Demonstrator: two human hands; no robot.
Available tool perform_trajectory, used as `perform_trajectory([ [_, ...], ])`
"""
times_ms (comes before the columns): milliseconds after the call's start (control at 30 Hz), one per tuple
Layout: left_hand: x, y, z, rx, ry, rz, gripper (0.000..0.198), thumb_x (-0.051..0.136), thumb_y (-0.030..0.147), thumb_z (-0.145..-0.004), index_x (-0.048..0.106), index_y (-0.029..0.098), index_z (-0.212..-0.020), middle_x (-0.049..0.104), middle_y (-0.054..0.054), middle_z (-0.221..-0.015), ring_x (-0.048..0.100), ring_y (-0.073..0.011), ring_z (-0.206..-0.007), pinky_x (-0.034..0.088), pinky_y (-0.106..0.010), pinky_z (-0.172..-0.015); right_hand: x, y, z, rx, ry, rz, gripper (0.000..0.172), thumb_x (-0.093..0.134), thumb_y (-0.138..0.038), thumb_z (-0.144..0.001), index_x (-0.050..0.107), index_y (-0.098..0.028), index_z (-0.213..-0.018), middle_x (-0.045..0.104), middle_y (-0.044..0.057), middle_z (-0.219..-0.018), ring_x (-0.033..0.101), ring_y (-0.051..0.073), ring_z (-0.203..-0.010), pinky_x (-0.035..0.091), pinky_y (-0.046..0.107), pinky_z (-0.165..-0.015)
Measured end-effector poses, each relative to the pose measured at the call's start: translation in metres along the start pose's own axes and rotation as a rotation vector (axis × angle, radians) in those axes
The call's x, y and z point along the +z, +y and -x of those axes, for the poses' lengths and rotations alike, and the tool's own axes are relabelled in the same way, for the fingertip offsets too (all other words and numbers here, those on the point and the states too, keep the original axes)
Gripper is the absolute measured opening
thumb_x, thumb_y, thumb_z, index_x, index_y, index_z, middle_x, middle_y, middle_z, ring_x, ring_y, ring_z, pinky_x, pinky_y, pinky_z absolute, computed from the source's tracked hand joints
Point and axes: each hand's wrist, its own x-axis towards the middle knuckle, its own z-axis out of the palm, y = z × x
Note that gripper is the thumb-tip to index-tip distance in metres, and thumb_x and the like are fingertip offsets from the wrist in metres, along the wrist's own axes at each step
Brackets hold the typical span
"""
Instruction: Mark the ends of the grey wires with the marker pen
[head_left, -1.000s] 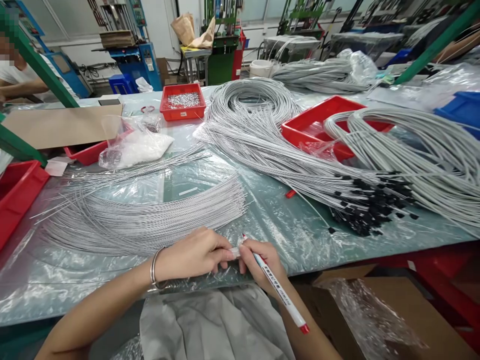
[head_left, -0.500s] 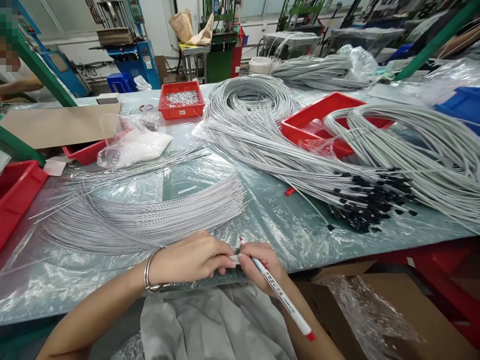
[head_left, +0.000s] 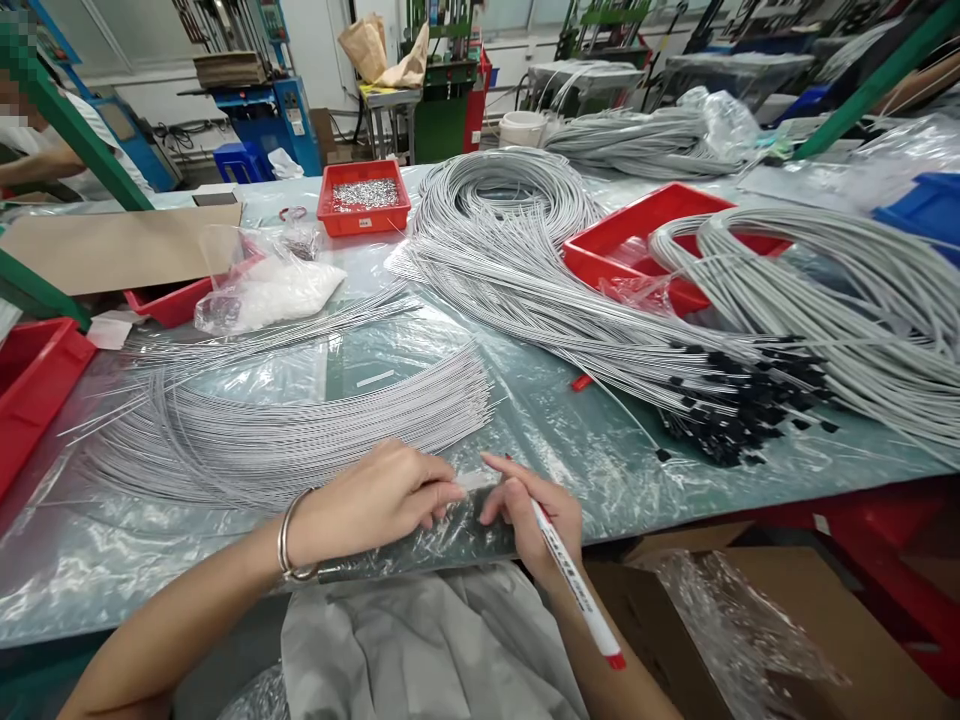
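My right hand (head_left: 541, 515) is closed around a white marker pen (head_left: 576, 585) with a red end; the pen slants down toward my forearm, its tip end pointing away from me. Beside it, my left hand (head_left: 382, 490), with a metal bangle at the wrist, has its fingers pinched together. A small pale strip (head_left: 472, 481) shows at those fingertips, blurred against the shiny film. The two hands are apart, just above the table's near edge. Beyond my left hand lies a curved bundle of thin grey wires (head_left: 300, 440), with a short white strip (head_left: 375, 379) behind it.
Coiled grey cables (head_left: 506, 195) and a bundle with black ends (head_left: 739, 405) cover the middle and right. A red tray of small metal parts (head_left: 363, 222), a plastic bag of white material (head_left: 274, 295) and another red tray (head_left: 589, 250) stand around. A cardboard box (head_left: 817, 620) sits below right.
My hands have moved apart and slightly away from me. The right hand with the marker has let go of the small pale strip that was between both hands.
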Motion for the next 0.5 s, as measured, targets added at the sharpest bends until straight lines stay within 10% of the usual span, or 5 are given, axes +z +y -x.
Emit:
perform_trajectory([
  [500, -0.005, 0.005, -0.002, 0.023, 0.018, 0.06, 0.033, 0.041, 0.028, -0.093, 0.06, 0.015, -0.07, 0.061, 0.001, -0.062, 0.055, -0.0085, -0.056, 0.034, -0.018, -0.053, 0.02, -0.013, 0.01, -0.296, 0.043, 0.261, 0.063, 0.047, -0.002, -0.084, 0.03, -0.022, -0.142, 0.062, -0.001, -0.063, 0.056, 0.015, -0.055, 0.046, 0.029, -0.055],
])
